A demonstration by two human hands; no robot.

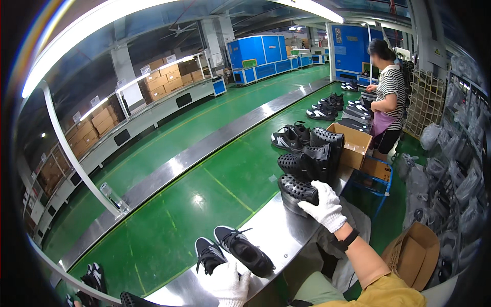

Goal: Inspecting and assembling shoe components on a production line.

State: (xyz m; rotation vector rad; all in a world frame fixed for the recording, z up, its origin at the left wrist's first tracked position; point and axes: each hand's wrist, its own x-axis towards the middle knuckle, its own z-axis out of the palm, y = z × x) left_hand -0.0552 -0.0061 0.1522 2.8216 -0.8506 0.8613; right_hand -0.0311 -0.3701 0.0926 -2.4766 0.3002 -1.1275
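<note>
The right hand (321, 205), in a white glove, rests with its fingers curled over a black perforated shoe (296, 190) at the near end of a stack of such shoes on the steel table edge (276, 230). The left hand (227, 284), also gloved, lies on the table with loose fingers just beside a pair of black sneakers (232, 250), touching the nearer one's heel. Behind the stack stands an open cardboard box (355, 146).

White gloves (323, 205), black shoes (298, 190)
</note>
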